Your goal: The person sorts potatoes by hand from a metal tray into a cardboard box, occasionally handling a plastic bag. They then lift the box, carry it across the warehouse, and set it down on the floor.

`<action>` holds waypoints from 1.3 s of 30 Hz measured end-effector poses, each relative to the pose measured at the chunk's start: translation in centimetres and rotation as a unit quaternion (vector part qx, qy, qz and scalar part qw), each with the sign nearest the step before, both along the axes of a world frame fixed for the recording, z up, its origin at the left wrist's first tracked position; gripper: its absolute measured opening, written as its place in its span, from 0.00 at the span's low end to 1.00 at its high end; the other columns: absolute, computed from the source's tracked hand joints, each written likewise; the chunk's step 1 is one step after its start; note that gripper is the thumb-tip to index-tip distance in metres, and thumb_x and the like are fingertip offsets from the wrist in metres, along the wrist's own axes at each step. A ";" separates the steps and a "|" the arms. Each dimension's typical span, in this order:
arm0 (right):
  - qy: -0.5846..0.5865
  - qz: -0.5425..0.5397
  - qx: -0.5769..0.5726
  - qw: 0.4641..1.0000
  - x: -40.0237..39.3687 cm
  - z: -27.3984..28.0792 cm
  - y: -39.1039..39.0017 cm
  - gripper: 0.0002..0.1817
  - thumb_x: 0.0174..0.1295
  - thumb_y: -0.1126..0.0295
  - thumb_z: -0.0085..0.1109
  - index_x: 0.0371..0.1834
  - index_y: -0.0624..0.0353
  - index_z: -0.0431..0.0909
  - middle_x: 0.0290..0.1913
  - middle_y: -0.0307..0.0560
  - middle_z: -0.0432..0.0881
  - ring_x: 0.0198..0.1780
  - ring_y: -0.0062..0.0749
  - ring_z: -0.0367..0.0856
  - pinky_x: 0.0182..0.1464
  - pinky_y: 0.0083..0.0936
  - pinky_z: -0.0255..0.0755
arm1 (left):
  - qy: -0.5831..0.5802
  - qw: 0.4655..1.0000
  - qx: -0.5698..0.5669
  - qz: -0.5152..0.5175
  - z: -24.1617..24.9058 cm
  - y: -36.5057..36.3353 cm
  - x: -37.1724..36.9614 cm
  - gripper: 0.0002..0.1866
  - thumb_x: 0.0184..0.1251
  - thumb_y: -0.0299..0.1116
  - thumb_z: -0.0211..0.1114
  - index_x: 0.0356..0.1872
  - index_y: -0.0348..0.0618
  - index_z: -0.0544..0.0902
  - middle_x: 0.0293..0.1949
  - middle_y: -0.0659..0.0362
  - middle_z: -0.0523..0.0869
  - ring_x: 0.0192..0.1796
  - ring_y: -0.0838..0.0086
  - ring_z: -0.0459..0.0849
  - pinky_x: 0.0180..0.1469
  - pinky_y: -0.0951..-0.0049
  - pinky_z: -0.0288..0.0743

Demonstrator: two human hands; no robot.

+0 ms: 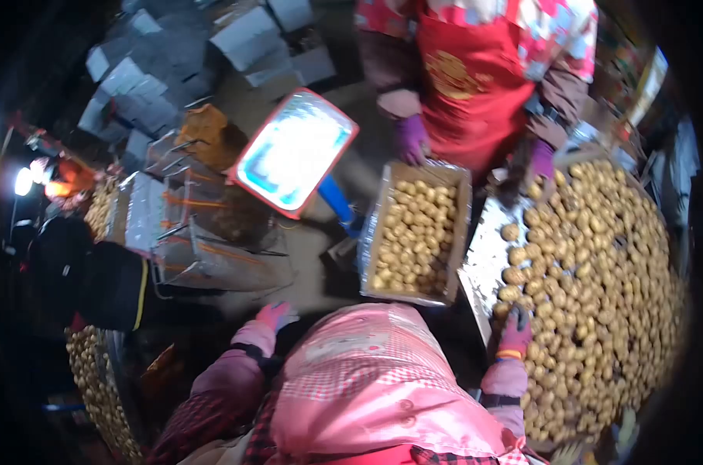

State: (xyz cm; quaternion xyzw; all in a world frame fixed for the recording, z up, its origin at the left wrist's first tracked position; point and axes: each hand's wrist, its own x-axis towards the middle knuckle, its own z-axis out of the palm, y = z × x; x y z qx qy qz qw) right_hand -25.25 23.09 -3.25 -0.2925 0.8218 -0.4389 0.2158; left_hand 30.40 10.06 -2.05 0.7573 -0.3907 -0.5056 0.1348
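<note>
My left hand, in a pink glove with pale fingertips, is held out beside my pink apron. Its fingers are stretched and nothing shows in them. At the near left edge of a large heap of potatoes is my right hand, in a pink glove with grey fingertips. Its fingers point forward among the nearest potatoes and look extended; whether they press on one is hard to see. Ahead of me, a carton lined with clear plastic holds many potatoes.
Across from me stands a person in a red apron, one purple-gloved hand at the carton, the other at the heap. A bright lamp panel, metal frames and stacked boxes are on the left. Another person in dark clothes is there.
</note>
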 end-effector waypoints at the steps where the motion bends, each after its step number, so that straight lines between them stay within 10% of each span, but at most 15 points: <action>1: 0.019 0.003 0.028 0.999 -0.6 0.6 0.5 0.18 0.68 0.65 0.53 0.55 0.68 0.76 0.50 0.50 0.82 0.51 0.33 0.79 0.55 0.27 0.71 | 0.121 0.990 0.017 0.071 -1.4 0.3 0.6 0.21 0.68 0.39 0.62 0.55 0.33 0.78 0.48 0.50 0.83 0.50 0.61 0.83 0.56 0.60 0.76; 3: 0.015 0.009 0.006 1.000 -0.7 0.2 0.9 0.19 0.68 0.70 0.54 0.58 0.69 0.74 0.51 0.51 0.82 0.51 0.33 0.79 0.56 0.27 0.72 | 0.257 0.955 0.055 0.139 -6.1 0.6 3.3 0.26 0.70 0.36 0.59 0.62 0.30 0.66 0.55 0.37 0.76 0.55 0.45 0.79 0.57 0.48 0.77; 9: -0.124 -0.021 -0.111 0.986 4.4 5.9 -0.8 0.17 0.68 0.71 0.53 0.58 0.65 0.75 0.51 0.49 0.80 0.46 0.27 0.80 0.50 0.23 0.73 | 0.062 0.993 0.089 -0.039 -2.2 -1.9 -1.3 0.23 0.67 0.39 0.62 0.58 0.34 0.75 0.51 0.47 0.82 0.53 0.60 0.82 0.56 0.61 0.78; 16: -0.032 0.421 0.203 0.884 9.9 3.2 -4.6 0.24 0.60 0.50 0.59 0.55 0.49 0.78 0.57 0.50 0.77 0.59 0.43 0.75 0.61 0.38 0.68 | 0.094 0.976 0.115 -0.162 -8.5 -5.8 -1.5 0.26 0.68 0.41 0.62 0.61 0.34 0.74 0.57 0.53 0.80 0.56 0.68 0.80 0.60 0.68 0.72; 19: 0.220 0.420 0.183 0.861 12.4 -0.5 -7.1 0.27 0.57 0.48 0.62 0.58 0.47 0.76 0.62 0.48 0.72 0.63 0.43 0.71 0.61 0.40 0.67 | 0.269 0.947 0.170 -0.030 -6.9 -7.6 -2.2 0.26 0.69 0.36 0.61 0.64 0.32 0.70 0.59 0.51 0.78 0.57 0.62 0.79 0.61 0.61 0.73; 23: 0.235 0.420 0.321 0.816 15.8 -3.5 -12.5 0.30 0.57 0.49 0.61 0.62 0.45 0.73 0.66 0.48 0.68 0.66 0.44 0.68 0.64 0.43 0.64 | 0.276 0.942 0.186 0.032 -8.1 -9.8 3.6 0.24 0.71 0.31 0.59 0.64 0.32 0.68 0.56 0.46 0.79 0.56 0.52 0.80 0.60 0.58 0.75; 25: 0.174 0.512 0.521 0.661 17.3 -7.2 -14.3 0.27 0.60 0.53 0.58 0.64 0.44 0.72 0.63 0.48 0.73 0.64 0.43 0.72 0.61 0.40 0.68 | 0.266 0.942 0.199 0.043 -9.9 -10.1 8.4 0.24 0.71 0.33 0.59 0.63 0.32 0.69 0.55 0.46 0.79 0.55 0.53 0.80 0.60 0.58 0.75; 30: 0.161 0.498 0.577 0.627 19.9 -10.6 -16.3 0.20 0.64 0.61 0.50 0.59 0.46 0.76 0.56 0.48 0.80 0.56 0.42 0.80 0.55 0.38 0.75 | 0.199 0.955 0.212 0.063 -9.5 -11.2 14.5 0.26 0.66 0.44 0.64 0.57 0.33 0.77 0.48 0.50 0.85 0.49 0.66 0.84 0.53 0.66 0.77; 34: 0.180 0.503 0.535 0.654 23.2 -10.8 -17.5 0.15 0.63 0.66 0.47 0.42 0.53 0.86 0.46 0.48 0.86 0.48 0.43 0.85 0.45 0.39 0.80 | -0.037 0.951 0.218 -0.214 -6.3 -12.5 16.7 0.23 0.67 0.42 0.60 0.57 0.36 0.77 0.49 0.49 0.84 0.49 0.61 0.84 0.52 0.62 0.78; 39: 0.139 0.543 0.468 0.684 31.1 -9.4 -21.9 0.13 0.63 0.66 0.48 0.45 0.53 0.81 0.43 0.47 0.86 0.43 0.44 0.86 0.40 0.39 0.79 | -0.250 0.774 0.209 -0.543 -0.4 -16.0 12.9 0.20 0.68 0.39 0.54 0.56 0.39 0.77 0.49 0.47 0.84 0.49 0.56 0.85 0.50 0.57 0.79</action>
